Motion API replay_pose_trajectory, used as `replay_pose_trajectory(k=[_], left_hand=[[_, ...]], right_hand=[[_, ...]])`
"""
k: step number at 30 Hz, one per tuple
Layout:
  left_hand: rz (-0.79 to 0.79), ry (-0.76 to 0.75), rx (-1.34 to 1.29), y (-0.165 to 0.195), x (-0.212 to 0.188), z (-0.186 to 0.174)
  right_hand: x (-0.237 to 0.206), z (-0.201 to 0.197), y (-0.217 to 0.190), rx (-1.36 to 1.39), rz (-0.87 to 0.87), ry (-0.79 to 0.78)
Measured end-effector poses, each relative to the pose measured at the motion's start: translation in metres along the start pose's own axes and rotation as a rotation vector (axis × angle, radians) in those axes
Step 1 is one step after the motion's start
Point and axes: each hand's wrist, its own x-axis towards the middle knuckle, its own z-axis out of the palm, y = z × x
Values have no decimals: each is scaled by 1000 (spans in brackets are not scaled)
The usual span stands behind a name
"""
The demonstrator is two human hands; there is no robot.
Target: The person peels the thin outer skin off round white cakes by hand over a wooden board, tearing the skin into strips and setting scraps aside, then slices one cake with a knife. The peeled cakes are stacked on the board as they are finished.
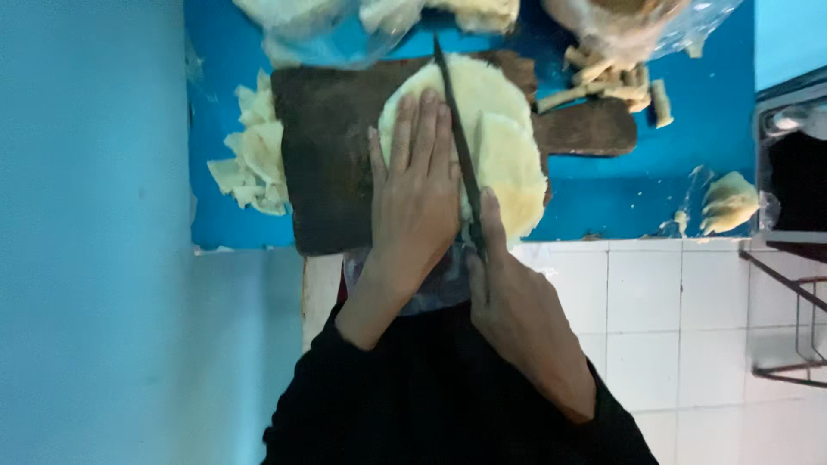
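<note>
A blue wall (86,215) fills the left of the frame beside a blue-covered work table (680,172), with white floor tiles (672,301) below it. At the table's left edge lies a heap of pale cut pieces (251,151), just beside a dark wooden cutting board (332,164) whose handle runs off to the right. On the board sits a stack of round, pale yellow flat sheets (504,142), apparently dough or wrappers. The left hand (415,194) lies flat on the stack's left half, fingers (422,129) straight and together, pressing rather than gripping. Right beside those fingers a long dark knife blade (455,129) crosses the stack lengthwise, tip reaching past its far edge. The right hand (508,293) is closed around the knife handle, thumb stretched along it. Farther right, short cut sticks (616,82) lie near the board's handle, clear plastic bags (637,26) hold more pale material at the table's back, and a crumpled pale scrap (728,202) rests near a dark metal frame (792,284). The likely hazard: the blade runs touching or nearly touching the left fingertips, so a sideways slip could nick them, and the sheets could slide if the press eases.
</note>
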Motion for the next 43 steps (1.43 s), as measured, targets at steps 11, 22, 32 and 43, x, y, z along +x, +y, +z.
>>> replay_pose_trajectory(k=[11,22,32,43], left_hand=[[22,8,54,-2,-1,-3],[-3,13,8,-5,3,-3],[-11,8,14,-5,0,-3],[11,-26,-32,-8,4,-10]], right_hand=[[-18,1,0,36,-58,54],[-44,10,10,64,90,-44],[-71,7,35,57,290,-232],[-110,-77,115,245,579,14]])
